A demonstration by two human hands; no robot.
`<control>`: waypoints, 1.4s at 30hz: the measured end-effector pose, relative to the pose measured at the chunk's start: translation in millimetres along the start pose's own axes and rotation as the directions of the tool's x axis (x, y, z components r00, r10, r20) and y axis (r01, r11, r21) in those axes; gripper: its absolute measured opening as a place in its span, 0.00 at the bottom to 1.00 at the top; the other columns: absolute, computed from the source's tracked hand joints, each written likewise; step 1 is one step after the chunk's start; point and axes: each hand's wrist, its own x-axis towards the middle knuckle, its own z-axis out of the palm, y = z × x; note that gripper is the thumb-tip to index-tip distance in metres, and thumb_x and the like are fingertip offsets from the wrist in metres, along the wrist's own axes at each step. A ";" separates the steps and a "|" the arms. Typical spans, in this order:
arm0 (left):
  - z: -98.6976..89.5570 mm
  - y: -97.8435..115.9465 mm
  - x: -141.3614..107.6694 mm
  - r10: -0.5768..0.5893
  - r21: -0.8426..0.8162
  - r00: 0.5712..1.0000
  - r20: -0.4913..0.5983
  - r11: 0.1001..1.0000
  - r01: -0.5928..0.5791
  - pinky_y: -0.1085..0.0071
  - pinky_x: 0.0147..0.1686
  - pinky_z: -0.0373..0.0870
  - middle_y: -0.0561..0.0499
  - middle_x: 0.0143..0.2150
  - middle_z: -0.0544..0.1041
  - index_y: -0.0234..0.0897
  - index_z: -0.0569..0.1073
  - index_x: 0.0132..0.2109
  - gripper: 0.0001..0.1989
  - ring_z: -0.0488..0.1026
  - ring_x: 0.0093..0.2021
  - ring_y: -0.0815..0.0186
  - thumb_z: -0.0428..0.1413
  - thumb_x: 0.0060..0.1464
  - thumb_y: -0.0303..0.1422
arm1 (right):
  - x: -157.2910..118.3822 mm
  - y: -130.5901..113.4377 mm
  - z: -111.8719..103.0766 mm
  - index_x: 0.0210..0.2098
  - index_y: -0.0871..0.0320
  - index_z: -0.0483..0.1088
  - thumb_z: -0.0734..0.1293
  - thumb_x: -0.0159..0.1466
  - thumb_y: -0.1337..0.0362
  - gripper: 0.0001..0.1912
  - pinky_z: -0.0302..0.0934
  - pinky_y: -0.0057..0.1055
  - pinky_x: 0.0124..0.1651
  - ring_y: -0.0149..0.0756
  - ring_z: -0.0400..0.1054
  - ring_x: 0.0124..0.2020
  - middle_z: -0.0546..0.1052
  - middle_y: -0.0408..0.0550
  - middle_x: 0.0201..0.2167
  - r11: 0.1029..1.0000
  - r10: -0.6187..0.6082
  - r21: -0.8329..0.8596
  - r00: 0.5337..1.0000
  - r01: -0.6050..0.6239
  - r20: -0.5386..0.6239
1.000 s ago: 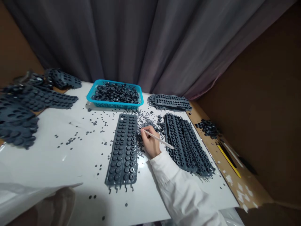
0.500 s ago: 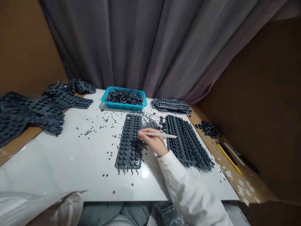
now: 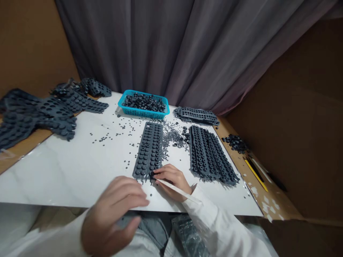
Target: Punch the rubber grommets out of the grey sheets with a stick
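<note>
My right hand (image 3: 173, 180) is closed around a thin white stick (image 3: 184, 193), whose back end points toward my sleeve. Its fingertips touch the near right corner of a dark grey rubber sheet (image 3: 148, 150) with rows of round raised studs. What the stick's tip touches is hidden by my fingers. Somewhat blurred, my left hand (image 3: 115, 214) hovers over the table's front edge, thumb apart from the fingers and nothing in it. Small dark discs (image 3: 171, 137) lie scattered beside the sheet.
A blue basket (image 3: 143, 113) full of small dark pieces stands at the back. Stacked studded sheets (image 3: 211, 155) lie on the right, more sheets (image 3: 197, 115) behind them. Punched-out sheets (image 3: 37, 114) are heaped at left. A yellow knife (image 3: 255, 174) lies at right.
My right hand has moved with the stick from the sheet's middle right edge to its near right corner. My left hand has come into view from the lower left.
</note>
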 end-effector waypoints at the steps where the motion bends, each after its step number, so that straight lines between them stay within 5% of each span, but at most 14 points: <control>1: 11.3 -3.5 3.3 0.035 0.008 0.999 0.015 0.999 -0.035 0.58 0.50 0.68 0.47 0.50 0.74 0.42 0.72 0.48 0.12 0.69 0.50 0.57 0.50 0.58 0.36 | -0.6 1.1 0.9 0.37 0.56 0.74 0.65 0.63 0.64 0.06 0.68 0.37 0.43 0.38 0.73 0.39 0.80 0.54 0.38 1.000 -0.005 -0.005 1.000 0.005 0.010; 7: 60.5 -10.6 0.0 0.032 0.159 0.985 0.169 0.986 -0.060 0.52 0.57 0.62 0.40 0.61 0.65 0.31 0.64 0.59 0.25 0.60 0.61 0.50 0.52 0.55 0.35 | -6.0 4.0 3.7 0.38 0.55 0.72 0.66 0.62 0.66 0.05 0.69 0.37 0.44 0.38 0.74 0.41 0.80 0.54 0.39 0.999 -0.024 -0.034 1.000 0.025 0.004; 12: 61.3 -8.9 0.6 0.030 0.212 0.990 0.137 0.976 -0.059 0.50 0.56 0.64 0.38 0.62 0.63 0.31 0.65 0.58 0.25 0.60 0.61 0.49 0.52 0.53 0.32 | -5.1 7.3 2.8 0.39 0.55 0.71 0.64 0.63 0.66 0.05 0.69 0.39 0.48 0.39 0.71 0.49 0.78 0.54 0.45 0.972 -0.118 -0.194 0.990 0.132 0.082; 19: 63.6 -7.2 0.3 0.011 0.179 0.997 0.070 0.984 -0.024 0.52 0.54 0.66 0.39 0.60 0.66 0.33 0.67 0.56 0.24 0.64 0.59 0.51 0.52 0.50 0.31 | -0.7 7.4 0.4 0.40 0.62 0.69 0.60 0.66 0.71 0.07 0.69 0.43 0.48 0.45 0.69 0.52 0.75 0.61 0.49 0.821 -0.293 -0.418 0.916 0.388 0.274; 24: 62.1 -8.5 0.1 -0.007 0.149 0.994 0.107 0.989 -0.009 0.52 0.56 0.64 0.42 0.62 0.63 0.35 0.65 0.59 0.27 0.61 0.61 0.51 0.52 0.50 0.31 | 0.0 9.7 -5.4 0.42 0.59 0.69 0.59 0.66 0.71 0.09 0.68 0.43 0.52 0.41 0.66 0.56 0.74 0.57 0.52 0.920 -0.124 -0.361 0.988 0.151 0.096; 26: 62.0 -9.1 -0.6 -0.007 0.162 0.991 0.130 0.987 -0.014 0.52 0.57 0.63 0.43 0.64 0.61 0.35 0.63 0.60 0.28 0.59 0.62 0.52 0.52 0.50 0.30 | 0.4 10.1 -5.8 0.42 0.57 0.68 0.61 0.66 0.69 0.07 0.68 0.41 0.52 0.39 0.66 0.55 0.75 0.55 0.50 0.972 0.014 -0.234 1.000 -0.014 -0.004; 29: 62.8 -9.3 -2.3 0.003 0.180 0.990 0.144 0.983 -0.029 0.52 0.57 0.62 0.42 0.65 0.58 0.34 0.61 0.61 0.29 0.57 0.63 0.51 0.52 0.50 0.31 | 1.2 9.6 -3.4 0.41 0.56 0.68 0.62 0.65 0.67 0.05 0.67 0.41 0.53 0.39 0.66 0.55 0.75 0.55 0.50 0.992 0.120 -0.044 0.993 -0.120 -0.007; 37: 62.6 -7.6 -1.5 -0.009 0.208 0.993 0.120 0.978 -0.016 0.55 0.59 0.60 0.44 0.65 0.57 0.34 0.60 0.62 0.30 0.55 0.63 0.53 0.52 0.51 0.28 | 1.8 10.1 0.4 0.39 0.56 0.70 0.64 0.64 0.65 0.04 0.65 0.41 0.53 0.40 0.67 0.53 0.78 0.54 0.46 0.994 0.101 -0.036 0.994 -0.099 0.052; 42: 62.6 -8.5 -2.3 0.003 0.220 0.992 0.129 0.975 -0.032 0.55 0.59 0.59 0.43 0.65 0.58 0.33 0.60 0.61 0.30 0.55 0.64 0.53 0.52 0.50 0.28 | 4.7 15.3 -0.9 0.38 0.57 0.69 0.63 0.65 0.64 0.05 0.66 0.39 0.49 0.40 0.70 0.51 0.78 0.53 0.45 0.976 -0.039 -0.212 0.995 0.057 0.091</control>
